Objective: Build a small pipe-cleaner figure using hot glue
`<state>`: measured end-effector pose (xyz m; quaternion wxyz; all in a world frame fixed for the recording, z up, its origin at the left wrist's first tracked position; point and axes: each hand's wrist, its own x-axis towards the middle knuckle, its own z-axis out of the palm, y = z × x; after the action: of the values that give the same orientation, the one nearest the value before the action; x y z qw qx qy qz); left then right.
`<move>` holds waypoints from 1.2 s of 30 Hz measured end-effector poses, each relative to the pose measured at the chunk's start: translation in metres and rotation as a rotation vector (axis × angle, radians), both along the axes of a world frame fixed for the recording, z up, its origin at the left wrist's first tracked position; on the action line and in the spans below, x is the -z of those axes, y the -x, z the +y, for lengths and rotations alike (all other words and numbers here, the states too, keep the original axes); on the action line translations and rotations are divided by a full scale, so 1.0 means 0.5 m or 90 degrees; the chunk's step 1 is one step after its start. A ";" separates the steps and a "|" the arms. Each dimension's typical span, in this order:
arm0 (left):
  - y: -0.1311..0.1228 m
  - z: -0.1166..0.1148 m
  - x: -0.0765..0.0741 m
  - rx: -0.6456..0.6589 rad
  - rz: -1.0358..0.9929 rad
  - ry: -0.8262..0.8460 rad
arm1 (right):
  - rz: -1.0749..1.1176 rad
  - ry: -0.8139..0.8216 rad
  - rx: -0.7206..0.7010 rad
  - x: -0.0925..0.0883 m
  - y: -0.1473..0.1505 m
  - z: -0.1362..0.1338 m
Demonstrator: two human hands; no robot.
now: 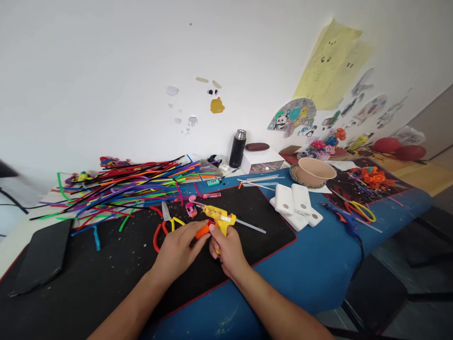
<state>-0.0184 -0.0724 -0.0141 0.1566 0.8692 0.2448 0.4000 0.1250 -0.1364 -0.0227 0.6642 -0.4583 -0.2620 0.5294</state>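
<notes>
My right hand (pixel 230 250) is wrapped round the handle of a yellow hot glue gun (pixel 218 215), whose nozzle points left. A clear glue stick (pixel 253 227) juts out of its back. Closed fingers of my left hand (pixel 179 248) hold an orange fuzzy piece (pixel 203 231), which looks like coiled pipe cleaner, with a bit of red at its end. That piece is close beside the gun's handle and my right thumb; whether they touch I cannot tell. Just beyond my left hand lie scissors (pixel 156 238) with red and yellow handles. A small pink figure (pixel 191 209) lies near the nozzle.
A heap of coloured pipe cleaners (pixel 134 182) spreads along the wall. At left lies a black phone-like slab (pixel 41 255) on the black mat (pixel 106 288). White blocks (pixel 293 205), a beige bowl (pixel 316 172), a blue glue gun (pixel 341 217) and a black flask (pixel 237 150) stand right and behind.
</notes>
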 end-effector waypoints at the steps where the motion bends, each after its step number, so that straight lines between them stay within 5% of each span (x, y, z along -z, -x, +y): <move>1: 0.000 0.000 0.000 0.001 0.000 -0.004 | 0.001 -0.003 -0.003 0.000 0.000 0.000; 10: 0.003 -0.001 0.015 -0.045 0.009 0.021 | 0.000 0.003 0.004 -0.001 0.000 -0.001; 17: 0.002 -0.003 -0.006 -0.020 0.024 0.014 | -0.002 0.002 0.003 -0.002 0.001 -0.002; 36: 0.000 -0.004 -0.017 -0.026 0.024 -0.131 | 0.019 -0.004 0.005 0.000 0.000 0.000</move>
<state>-0.0184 -0.0742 -0.0054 0.0538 0.8828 0.2227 0.4100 0.1249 -0.1364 -0.0226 0.6716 -0.4496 -0.2518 0.5324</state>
